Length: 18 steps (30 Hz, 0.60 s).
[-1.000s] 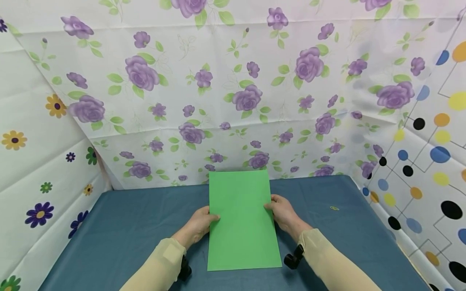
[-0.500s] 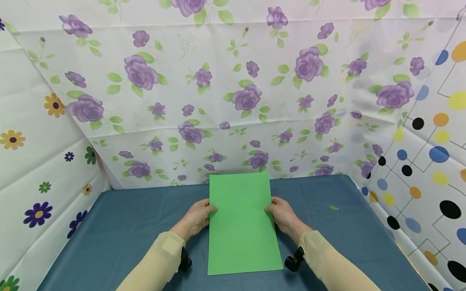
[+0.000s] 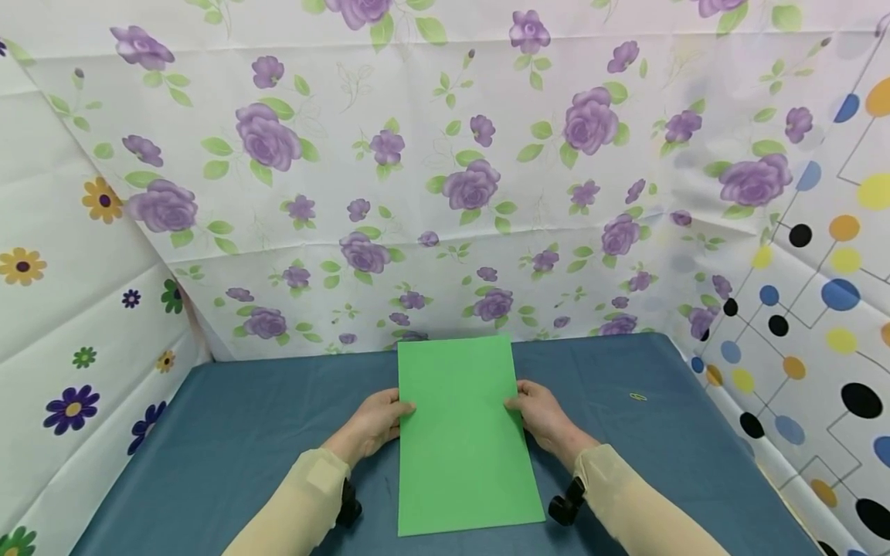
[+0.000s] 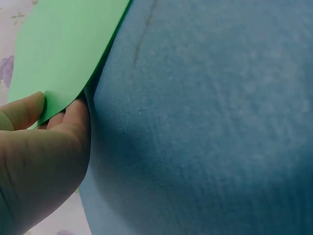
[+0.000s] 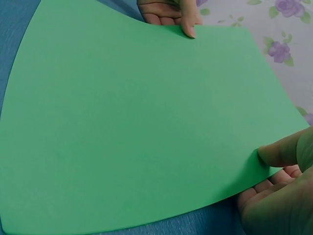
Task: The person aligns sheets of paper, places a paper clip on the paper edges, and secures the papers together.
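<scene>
A plain green sheet of paper (image 3: 462, 440) is held up off the blue tabletop, its far edge overlapping the floral backdrop in the head view. My left hand (image 3: 375, 422) pinches its left long edge, thumb on top and fingers beneath. On the opposite edge my right hand (image 3: 545, 413) grips the sheet the same way. The left wrist view shows the left thumb (image 4: 30, 110) lying on the green surface with fingers tucked under. In the right wrist view the sheet (image 5: 132, 117) bows slightly between both hands, and the right thumb (image 5: 281, 151) presses its top face.
A small yellow paper clip (image 3: 637, 397) lies on the blue cloth (image 3: 598, 371) to the right. Behind stands a floral sheet (image 3: 431, 154); a daisy-patterned one (image 3: 62, 332) borders the left and a dotted one (image 3: 827, 324) the right.
The green paper has come a little toward me, down in the head view, carried by both hands. Over the last second the left hand has shifted its hold slightly along the edge.
</scene>
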Motion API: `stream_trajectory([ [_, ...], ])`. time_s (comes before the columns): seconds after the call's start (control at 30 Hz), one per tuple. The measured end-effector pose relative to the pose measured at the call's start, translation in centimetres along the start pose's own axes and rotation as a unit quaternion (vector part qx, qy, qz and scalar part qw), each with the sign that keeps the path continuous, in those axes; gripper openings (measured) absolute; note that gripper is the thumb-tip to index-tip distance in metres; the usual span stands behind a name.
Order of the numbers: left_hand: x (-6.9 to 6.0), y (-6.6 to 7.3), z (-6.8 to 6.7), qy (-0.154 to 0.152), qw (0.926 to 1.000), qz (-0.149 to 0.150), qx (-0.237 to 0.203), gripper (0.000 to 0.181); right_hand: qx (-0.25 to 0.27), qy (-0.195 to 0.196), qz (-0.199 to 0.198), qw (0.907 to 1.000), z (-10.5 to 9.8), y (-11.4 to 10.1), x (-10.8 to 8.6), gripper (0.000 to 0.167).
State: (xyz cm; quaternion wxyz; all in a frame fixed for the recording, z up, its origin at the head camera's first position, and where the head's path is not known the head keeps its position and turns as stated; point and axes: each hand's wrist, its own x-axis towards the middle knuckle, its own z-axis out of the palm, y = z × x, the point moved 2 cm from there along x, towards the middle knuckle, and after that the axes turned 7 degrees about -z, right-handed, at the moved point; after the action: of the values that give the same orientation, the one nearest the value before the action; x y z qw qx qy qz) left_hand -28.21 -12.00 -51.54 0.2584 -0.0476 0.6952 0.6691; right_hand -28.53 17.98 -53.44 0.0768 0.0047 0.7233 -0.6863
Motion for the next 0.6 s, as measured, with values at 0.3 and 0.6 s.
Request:
stream_trajectory([
  [0.3, -0.48, -0.52, -0.09, -0.025, 0.9995, 0.014, 0.01, 0.044, -0.004, 0.0, 0.004, 1.0, -0.72, -0.05, -0.35, 0.033],
  [0.6, -0.38, -0.86, -0.33, -0.035, 0.9991, 0.017, 0.016, 0.041, -0.009, -0.001, 0.006, 0.9999, -0.9, -0.16, -0.55, 0.031],
])
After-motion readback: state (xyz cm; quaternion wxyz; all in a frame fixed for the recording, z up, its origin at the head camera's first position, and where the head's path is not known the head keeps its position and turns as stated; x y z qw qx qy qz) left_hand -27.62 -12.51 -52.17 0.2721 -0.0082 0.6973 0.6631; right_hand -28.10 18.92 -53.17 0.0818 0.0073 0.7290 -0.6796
